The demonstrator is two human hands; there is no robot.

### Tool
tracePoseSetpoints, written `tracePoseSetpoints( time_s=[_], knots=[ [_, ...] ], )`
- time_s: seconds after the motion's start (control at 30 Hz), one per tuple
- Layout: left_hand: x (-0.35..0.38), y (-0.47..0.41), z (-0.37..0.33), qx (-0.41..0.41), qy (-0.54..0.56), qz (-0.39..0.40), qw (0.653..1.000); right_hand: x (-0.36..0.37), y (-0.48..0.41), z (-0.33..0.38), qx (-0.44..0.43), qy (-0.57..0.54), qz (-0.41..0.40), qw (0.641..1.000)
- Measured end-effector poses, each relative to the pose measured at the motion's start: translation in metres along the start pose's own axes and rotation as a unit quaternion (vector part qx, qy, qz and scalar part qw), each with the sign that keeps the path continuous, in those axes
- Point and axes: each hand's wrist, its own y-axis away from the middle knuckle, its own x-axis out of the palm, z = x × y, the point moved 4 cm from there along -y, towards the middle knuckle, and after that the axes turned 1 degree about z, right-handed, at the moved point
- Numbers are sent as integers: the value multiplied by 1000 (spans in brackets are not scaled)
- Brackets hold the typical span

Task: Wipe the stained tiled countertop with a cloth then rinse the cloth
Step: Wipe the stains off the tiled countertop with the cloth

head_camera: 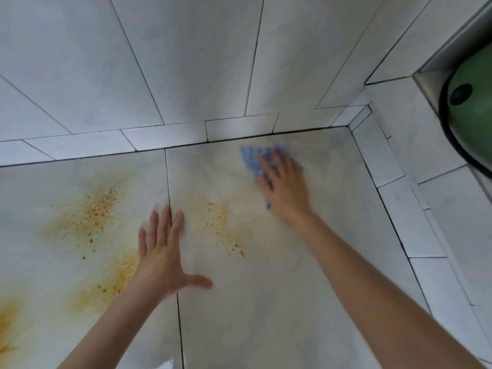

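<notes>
— Left hand first: what is it doing?
— Lying flat on the countertop, fingers spread and straight, holding nothing, across a grout line. Orange stains lie to its left, with the widest patch up and to the left and more beside the wrist.
— And to its right?
— A smaller stain sits between the two hands. Then comes the right hand, blurred, with straight fingers pressing the blue cloth flat near the back wall.
— Which way must the cloth go?
— Nearer and leftward, I'd judge. The smaller stain is close by. The big ones lie beyond the left hand, which stands in the path.
— Further right?
— A tiled ledge, then a green round thing at the edge. I see no tap.
</notes>
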Motion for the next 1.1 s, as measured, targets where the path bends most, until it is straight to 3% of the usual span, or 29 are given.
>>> tracePoseSetpoints(
  time_s=[0.1, 0.17, 0.23, 0.33, 0.6, 0.73, 0.9, 1.0, 1.1],
  knots=[
    [0, 1, -1, 1, 4, -1, 1000, -9, 1, -87, 53, 89, 17, 994],
    [0, 1, 0, 2, 7, -1, 1000, -18, 2, -121, 149, 67, 38, 986],
    [-1, 1, 0, 3, 13, -3, 1000, -24, -3, -128, 279, -2, 14, 960],
    [-1, 2, -1, 0, 17, -11, 1000, -23, -23, -103, 326, -25, 13, 945],
    [-1, 4, -1, 1, 6, -14, 1000, 0, -54, 61, 176, -24, 26, 984],
    [-1, 5, -2, 3, 2, -21, 1000, 13, -40, 127, -11, -4, 60, 998],
    [-1, 6, -1, 5, 4, -30, 1000, 15, -20, 131, -132, 5, 88, 987],
    [-1, 6, 0, 8, 6, -34, 999, 8, -10, 91, -127, 4, 64, 990],
    [0, 6, 0, 10, 4, -31, 999, 3, -2, 20, -5, 8, 44, 999]
  ],
)
